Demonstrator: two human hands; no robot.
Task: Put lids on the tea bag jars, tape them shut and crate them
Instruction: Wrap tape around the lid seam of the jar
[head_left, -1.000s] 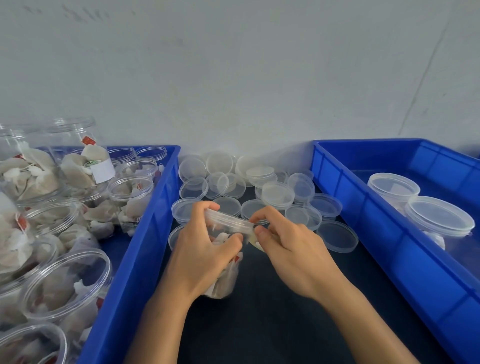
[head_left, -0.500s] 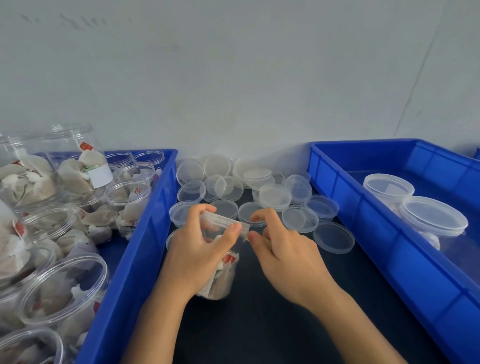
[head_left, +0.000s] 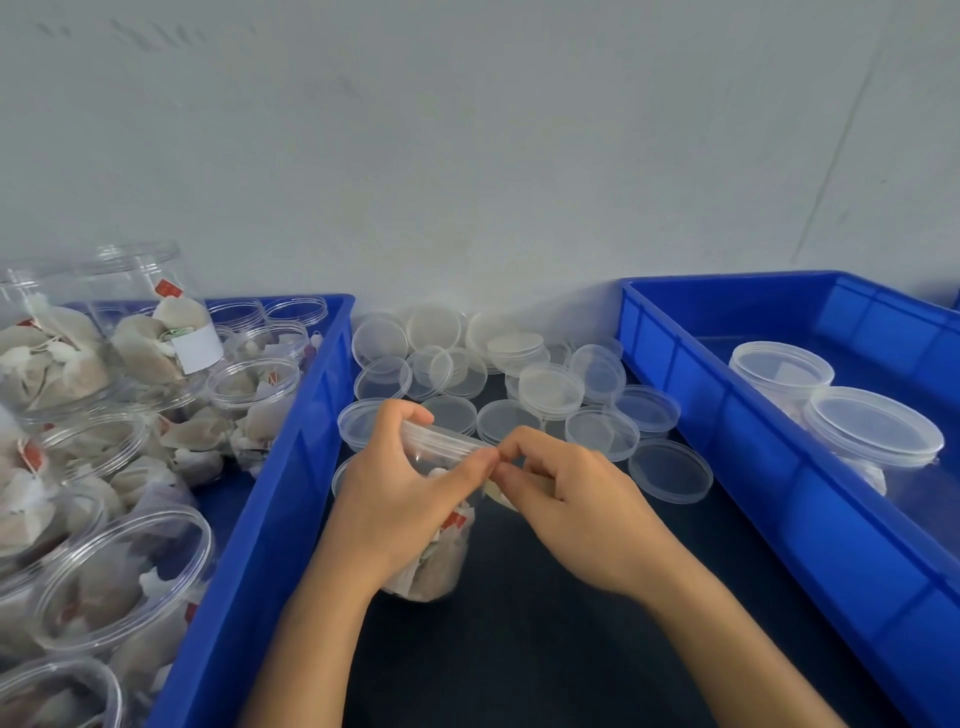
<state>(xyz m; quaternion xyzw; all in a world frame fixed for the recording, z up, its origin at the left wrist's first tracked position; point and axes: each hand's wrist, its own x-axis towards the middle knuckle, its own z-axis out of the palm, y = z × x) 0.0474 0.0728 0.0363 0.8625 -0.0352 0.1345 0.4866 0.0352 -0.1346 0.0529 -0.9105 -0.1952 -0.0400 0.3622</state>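
On the dark worktop (head_left: 545, 649), between two blue crates, a clear tea bag jar (head_left: 441, 561) is standing just below the centre of the view, filled with pale tea bags with red tags. A clear lid (head_left: 441, 441) is sitting on its mouth, tilted. The left hand (head_left: 400, 499) is wrapping around the jar's upper part, fingers curling over the lid's far edge and thumb pressing along its near rim. The right hand (head_left: 571, 499) is meeting it at the jar's 3 o'clock side, thumb and forefinger pinching at the lid's rim, the other fingers curled in; whether a strip of tape is between them cannot be told.

At 12 o'clock from the jar, a heap of loose clear lids (head_left: 519, 374) is lying against the wall, some stacked, some overlapping, one lying apart at 3 o'clock (head_left: 670, 470).

The left crate (head_left: 291, 467), at 9 o'clock, is holding many open jars (head_left: 124, 577) packed with tea bags, some upright and some tipped on their sides, with a few that look empty at its far end.

The right crate (head_left: 779, 467), at 3 o'clock, is holding two lidded jars (head_left: 872, 436) standing upright and close together near its far side.
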